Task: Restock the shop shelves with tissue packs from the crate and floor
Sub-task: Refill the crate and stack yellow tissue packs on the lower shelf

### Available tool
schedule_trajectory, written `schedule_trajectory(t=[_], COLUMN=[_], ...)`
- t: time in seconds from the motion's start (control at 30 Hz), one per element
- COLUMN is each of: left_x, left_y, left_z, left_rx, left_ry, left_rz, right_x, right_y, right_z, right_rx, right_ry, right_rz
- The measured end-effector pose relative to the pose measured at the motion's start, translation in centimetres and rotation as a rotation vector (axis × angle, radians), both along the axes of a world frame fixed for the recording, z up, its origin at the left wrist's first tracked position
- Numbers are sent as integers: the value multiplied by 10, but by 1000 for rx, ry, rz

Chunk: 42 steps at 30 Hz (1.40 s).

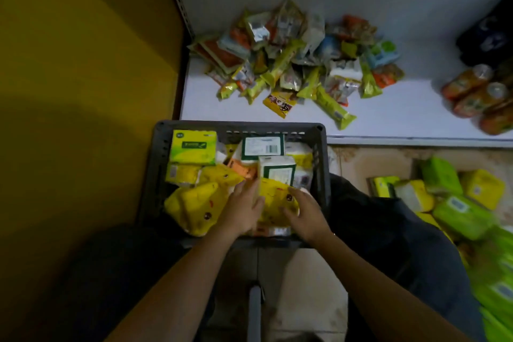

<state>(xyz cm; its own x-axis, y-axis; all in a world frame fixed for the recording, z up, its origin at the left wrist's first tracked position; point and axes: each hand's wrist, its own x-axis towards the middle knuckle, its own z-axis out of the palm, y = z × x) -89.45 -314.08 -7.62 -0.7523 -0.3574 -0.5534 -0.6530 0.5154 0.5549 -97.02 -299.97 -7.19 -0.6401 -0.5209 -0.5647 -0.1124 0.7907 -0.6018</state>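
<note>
A dark grey plastic crate [155, 164] stands in front of me, filled with yellow, green and white tissue packs. Both hands reach into its near right part. My left hand [244, 208] lies with straight fingers against the left side of a yellow tissue pack [273, 203]. My right hand [305, 211] curls over the right side of the same pack. Another large yellow pack [194, 208] lies at the crate's near left. A lime green box pack [193, 146] sits at its far left corner.
The low white shelf [402, 116] behind the crate bears a heap of small snack packets [294, 64] and orange bottles [477, 94] at the right. Green and yellow tissue packs [460, 203] lie on the floor to my right. A yellow panel [83, 78] walls the left side.
</note>
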Motion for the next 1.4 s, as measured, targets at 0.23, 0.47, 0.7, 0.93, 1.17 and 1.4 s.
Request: schedule_trajectory(t=[0.23, 0.47, 0.7, 0.93, 1.17, 1.4], left_x=[-13, -20, -27, -19, 3, -26], left_y=[12, 1, -49, -83, -117, -142], left_z=[-57, -23, 85, 205, 323, 448], left_rx=[114, 313, 284, 155, -19, -118], left_ry=[-169, -101, 31, 448, 742, 977], left_rz=[23, 423, 558, 504, 500, 435], right_x=[1, -9, -42, -41, -33, -60], right_y=[2, -22, -66, -103, -134, -153], right_z=[-59, -30, 71, 193, 315, 430], right_rx=[45, -17, -218, -489, -714, -870], right_ry=[-309, -265, -146, 101, 370, 630], right_rz=[-257, -337, -137, 28, 212, 236])
